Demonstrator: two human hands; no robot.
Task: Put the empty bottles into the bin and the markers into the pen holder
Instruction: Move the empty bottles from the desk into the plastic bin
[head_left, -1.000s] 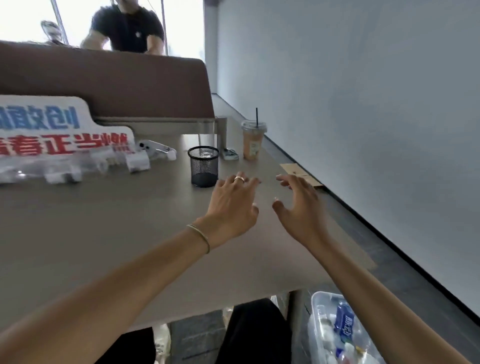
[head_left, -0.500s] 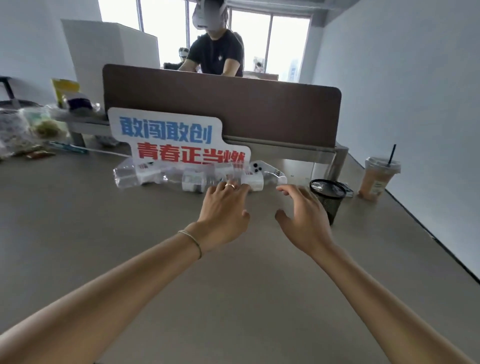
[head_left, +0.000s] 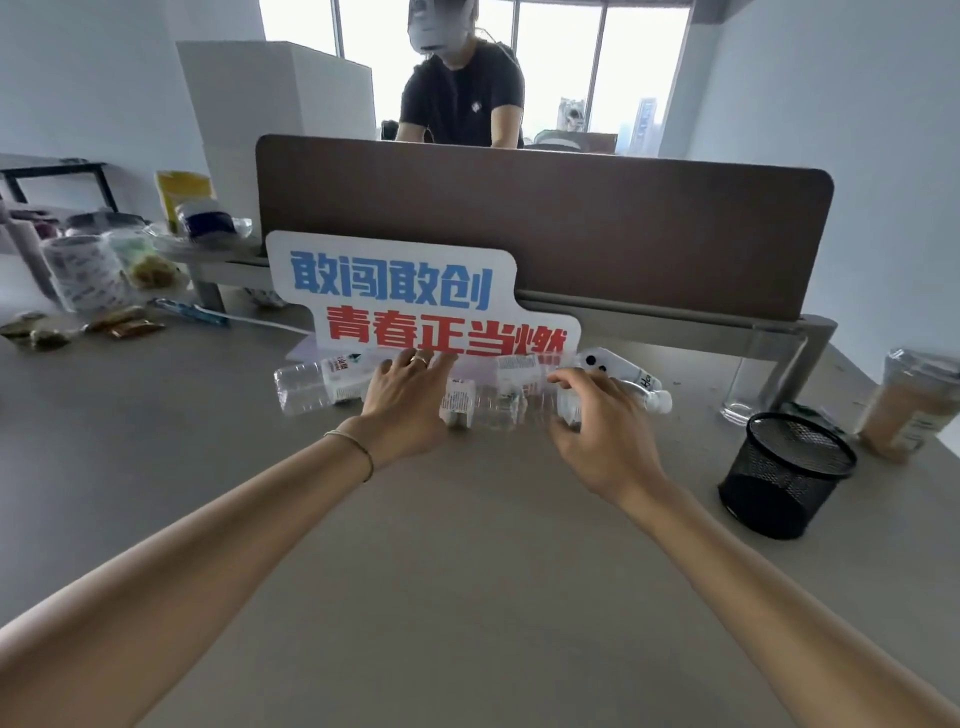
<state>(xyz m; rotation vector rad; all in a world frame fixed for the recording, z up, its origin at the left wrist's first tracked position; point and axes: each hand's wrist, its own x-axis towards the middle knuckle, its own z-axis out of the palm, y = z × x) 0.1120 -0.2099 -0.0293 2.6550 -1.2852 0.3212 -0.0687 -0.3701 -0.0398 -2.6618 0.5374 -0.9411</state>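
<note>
clear plastic bottles (head_left: 483, 400) lie on their sides in a row at the middle of the frame, on the grey bench (head_left: 467, 571), right in front of a white sign (head_left: 415, 299) with blue and red lettering. the leftmost bottle (head_left: 317, 384) lies left of the left hand (head_left: 402, 402), whose straight fingers (head_left: 415, 364) are spread above the row; whether they touch a bottle cannot be told. the right hand (head_left: 605, 431) sits over the right end of the row with its fingers (head_left: 576, 379) loosely curled and wide, holding nothing that shows clearly. the black mesh pen holder (head_left: 784, 475) stands upright at the right of the frame, well apart from the bottles. behind it, at the right edge, stands a lidded drink cup (head_left: 914, 405). a brown partition (head_left: 571, 223) rises behind the sign.
</note>
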